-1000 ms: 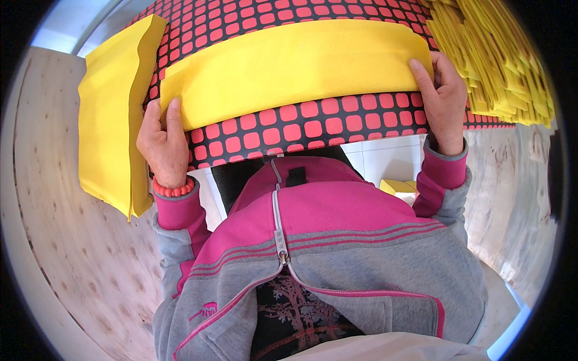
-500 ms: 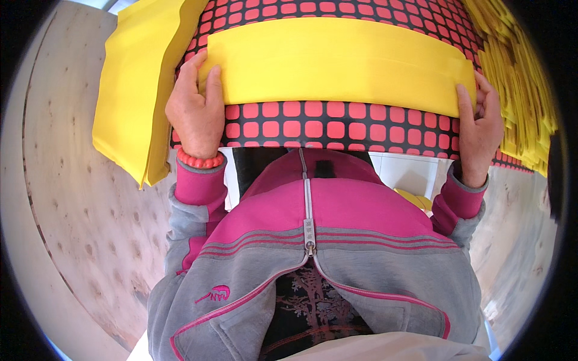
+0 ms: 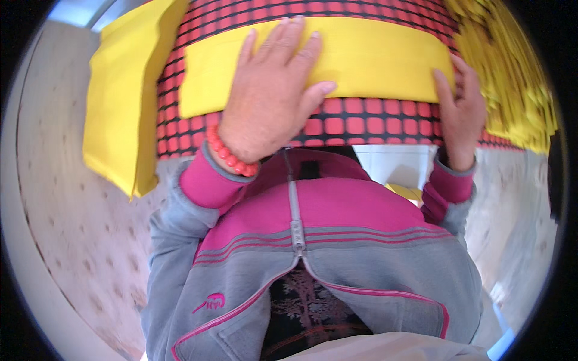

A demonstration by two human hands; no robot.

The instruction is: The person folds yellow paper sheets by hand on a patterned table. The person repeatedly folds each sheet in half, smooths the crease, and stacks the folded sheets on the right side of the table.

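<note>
Pale wooden boards: at my far left, the knotty boards (image 3: 72, 156) curve along the rim of the view.
Yellow fabric at the left: a broad, layered yellow piece (image 3: 120, 90) lies along the left side of the patterned cover, its lower end reaching past the cover's front edge over the boards.
Red bead bracelet: the bracelet (image 3: 229, 157) circles my left wrist, just above the magenta cuff.
Left hand: my left hand (image 3: 268, 96) is palm down on the strip, left of its middle, fingers somewhat spread and thumb out to the right; nothing is gripped in it.
Yellow strip: the long, flat yellow fabric strip (image 3: 373, 60) lies crosswise on the cover, between the two yellow piles, its left end bare of my hands.
Patterned table cover: the cover (image 3: 373, 123), red rounded squares on black, bears the strip.
Small yellow thing: below the table's front edge, a yellow thing (image 3: 404, 191) shows beside my jacket (image 3: 361, 204); too little shows to tell whether it is a container.
Right hand: my right hand (image 3: 462, 111) is at the strip's right end, thumb against it, fingers curled beyond; I cannot tell whether they pinch it.
Yellow pile at the right: many thin, folded yellow layers (image 3: 506, 72) are heaped on the cover near my right hand.
</note>
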